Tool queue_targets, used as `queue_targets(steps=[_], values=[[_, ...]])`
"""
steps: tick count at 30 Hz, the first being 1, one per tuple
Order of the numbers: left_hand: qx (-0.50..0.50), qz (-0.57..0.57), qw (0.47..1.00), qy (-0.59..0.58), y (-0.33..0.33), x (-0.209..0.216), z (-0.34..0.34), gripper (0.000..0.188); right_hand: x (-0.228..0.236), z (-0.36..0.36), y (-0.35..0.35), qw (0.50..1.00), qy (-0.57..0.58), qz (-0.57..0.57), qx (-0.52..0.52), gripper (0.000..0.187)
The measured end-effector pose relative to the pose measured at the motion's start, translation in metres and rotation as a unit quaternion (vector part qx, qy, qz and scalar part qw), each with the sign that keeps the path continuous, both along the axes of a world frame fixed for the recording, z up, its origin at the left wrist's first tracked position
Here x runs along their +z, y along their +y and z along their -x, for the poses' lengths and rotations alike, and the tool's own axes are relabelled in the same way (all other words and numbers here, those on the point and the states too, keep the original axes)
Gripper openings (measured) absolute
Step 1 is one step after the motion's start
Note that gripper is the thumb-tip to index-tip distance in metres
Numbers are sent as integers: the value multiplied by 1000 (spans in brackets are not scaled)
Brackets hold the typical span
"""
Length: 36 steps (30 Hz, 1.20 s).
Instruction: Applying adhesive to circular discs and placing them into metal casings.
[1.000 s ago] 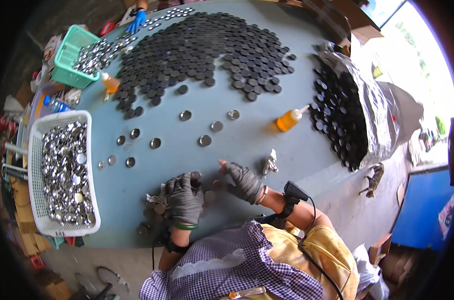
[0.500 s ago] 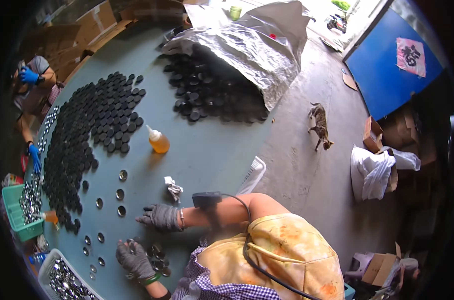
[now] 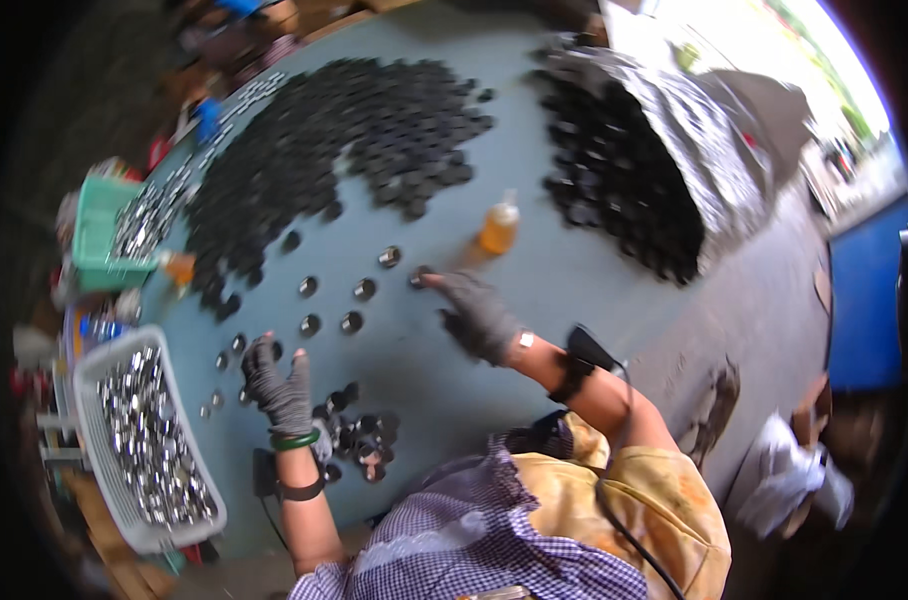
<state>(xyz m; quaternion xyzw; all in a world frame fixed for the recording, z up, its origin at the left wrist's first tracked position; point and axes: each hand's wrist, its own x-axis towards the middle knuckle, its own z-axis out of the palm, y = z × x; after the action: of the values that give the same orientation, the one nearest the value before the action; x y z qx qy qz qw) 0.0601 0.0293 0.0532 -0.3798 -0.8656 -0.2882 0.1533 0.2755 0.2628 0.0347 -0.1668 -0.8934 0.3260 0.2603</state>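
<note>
My right hand (image 3: 479, 312), in a grey glove with bare fingertips, reaches forward over the table. Its thumb and fingertips are at the edge of a small round metal cap (image 3: 418, 277) and seem to pinch it; the hand is slightly blurred. Several similar shiny cups (image 3: 364, 289) stand apart on the table just left of it. My left hand (image 3: 279, 392), gloved the same way, is low over the table with thumb and fingers apart. Another metal cap (image 3: 277, 350) shows between its fingertips. Beside its wrist lies a loose cluster of dark and shiny caps (image 3: 366, 435).
Black caps (image 3: 304, 150) cover the far left of the table; more lie under silver sheeting (image 3: 664, 110). An amber squeeze bottle (image 3: 499, 228) stands mid-table. A white basket (image 3: 209, 490) and a green bin (image 3: 91, 225) hold metal parts. A co-worker's blue glove (image 3: 208, 120) shows far left.
The head view has turned, so the table appears shifted. My right hand has stretched forward to a metal cap. My left hand has spread its fingers and moved left of the loose caps.
</note>
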Motion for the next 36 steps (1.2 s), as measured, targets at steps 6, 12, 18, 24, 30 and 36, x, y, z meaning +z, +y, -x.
queue_targets(steps=[6,12,18,24,30,36], values=[[115,-106,978,-135,-78,-1,-55,43,-10,-25,-38,997,6,68,31,44],[118,-145,969,-164,-101,-31,-91,42,-10,29,-95,980,-73,62,174,47],[85,-13,993,-78,-89,-17,-78,38,-25,97,-117,944,-137,-59,296,54],[59,71,993,-78,-73,-29,-57,37,-34,107,-126,944,-32,-97,315,49],[37,131,984,-112,-67,-33,-49,44,-31,106,-106,956,-44,12,290,37],[25,100,989,-105,-66,-30,-49,42,-38,122,-98,969,-108,-62,215,29]])
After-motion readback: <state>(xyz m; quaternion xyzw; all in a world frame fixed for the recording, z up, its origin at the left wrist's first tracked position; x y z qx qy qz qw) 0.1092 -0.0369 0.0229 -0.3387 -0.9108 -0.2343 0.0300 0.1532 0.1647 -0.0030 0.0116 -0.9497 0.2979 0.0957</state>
